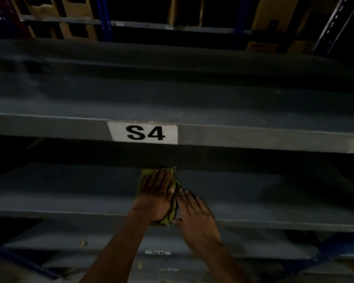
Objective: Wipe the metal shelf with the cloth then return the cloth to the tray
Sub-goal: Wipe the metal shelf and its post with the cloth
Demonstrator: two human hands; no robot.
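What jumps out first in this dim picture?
The white S4 label on the front edge of a grey shelf, mid-frame. Below it, on the next metal shelf, the left hand presses flat on a green cloth, the right hand flat beside it.

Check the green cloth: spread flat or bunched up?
Bunched. The green cloth shows folds and creases between the hands; the left hand presses flat on it, the right hand touches its edge.
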